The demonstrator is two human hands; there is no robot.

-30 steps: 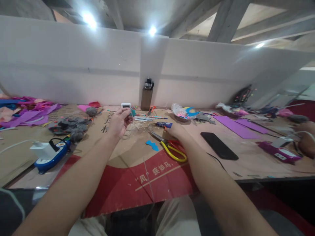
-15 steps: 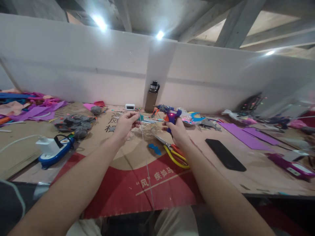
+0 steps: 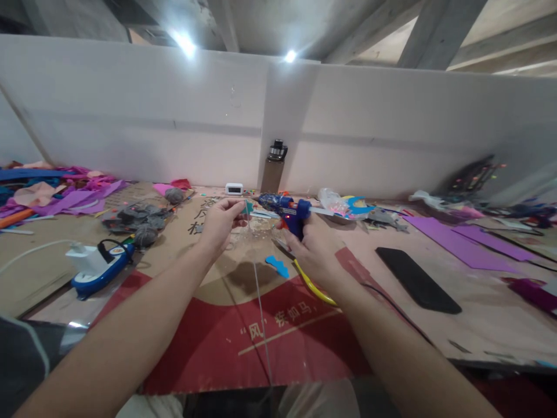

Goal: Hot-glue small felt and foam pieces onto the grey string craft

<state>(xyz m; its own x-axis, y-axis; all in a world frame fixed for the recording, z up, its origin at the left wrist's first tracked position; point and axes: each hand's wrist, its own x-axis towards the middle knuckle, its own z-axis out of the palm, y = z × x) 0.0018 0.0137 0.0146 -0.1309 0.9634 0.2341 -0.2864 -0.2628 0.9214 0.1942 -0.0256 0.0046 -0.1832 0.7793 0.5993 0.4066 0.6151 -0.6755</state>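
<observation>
Pinched in my left hand (image 3: 221, 225) is a small teal piece (image 3: 249, 206), with a pale thin strand (image 3: 260, 296) running from it down toward the table's near edge. My right hand (image 3: 317, 247) wraps round the handle of a blue hot glue gun (image 3: 296, 216). Its nozzle points left, close beside the teal piece; whether they touch I cannot tell. Below the hands, a blue cut-out piece (image 3: 277, 266) lies on the printed cardboard (image 3: 195, 342). Scissors with a yellow handle (image 3: 311, 283) lie partly hidden under my right hand and forearm.
A blue power strip (image 3: 102, 273) with a white plug and grey fuzzy bundles (image 3: 134, 220) lie to the left. Colourful scraps (image 3: 65, 194) are heaped farther left. A dark bottle (image 3: 272, 171) stands by the white partition. On the right lie a black phone (image 3: 418, 278) and purple sheets (image 3: 456, 241).
My right hand has brought the glue gun leftward, its nozzle now near the teal piece. My left hand has barely moved. More of the scissors is covered, and the view has shifted slightly.
</observation>
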